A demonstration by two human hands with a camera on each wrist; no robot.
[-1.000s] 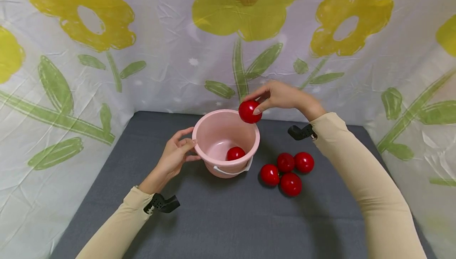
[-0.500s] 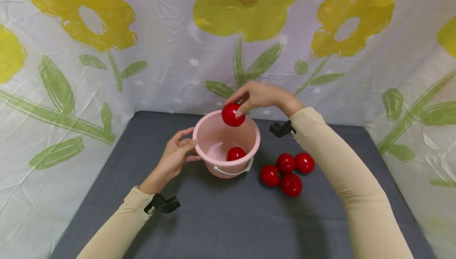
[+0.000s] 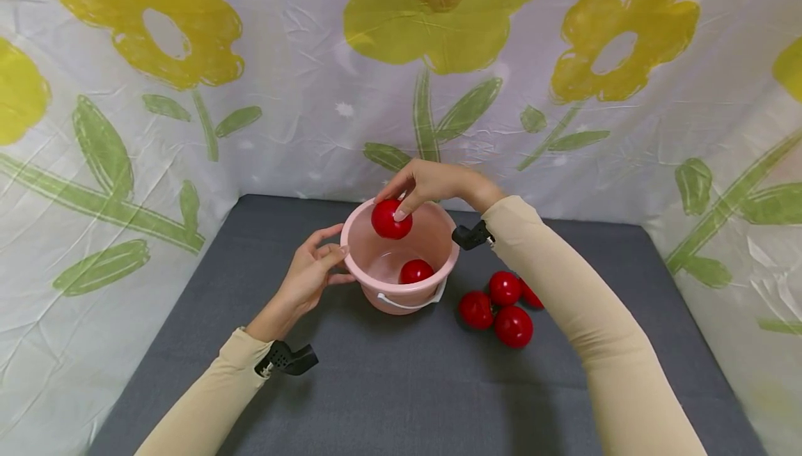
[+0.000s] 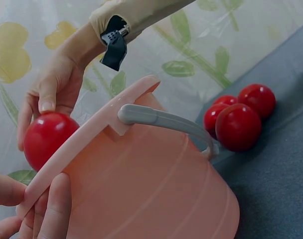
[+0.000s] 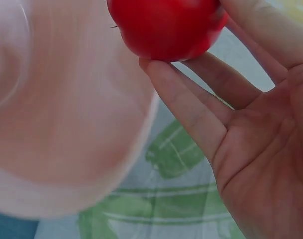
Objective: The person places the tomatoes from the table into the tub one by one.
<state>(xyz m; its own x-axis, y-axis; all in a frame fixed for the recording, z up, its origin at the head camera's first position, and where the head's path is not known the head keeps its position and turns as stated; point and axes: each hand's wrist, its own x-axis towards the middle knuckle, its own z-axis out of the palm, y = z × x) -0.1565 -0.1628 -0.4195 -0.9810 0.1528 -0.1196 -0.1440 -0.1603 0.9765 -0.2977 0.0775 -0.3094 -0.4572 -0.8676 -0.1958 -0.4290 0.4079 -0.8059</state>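
A pink bucket with a pale handle stands on the grey cloth. My left hand pinches its rim at the left side, thumb on one face and fingers on the other. Over the bucket's mouth, my right hand holds a shiny red tomato between thumb and fingers. The right wrist view shows the same tomato at the fingertips, with the bucket's inside beside it. One more tomato lies on the bucket's bottom.
Several red tomatoes sit in a cluster to the right of the bucket, one partly hidden by the right sleeve. A flower-printed sheet hangs behind the dark grey table.
My right hand has carried its tomato leftward and down, from beyond the bucket's right rim to over its mouth. The left hand keeps its hold on the rim.
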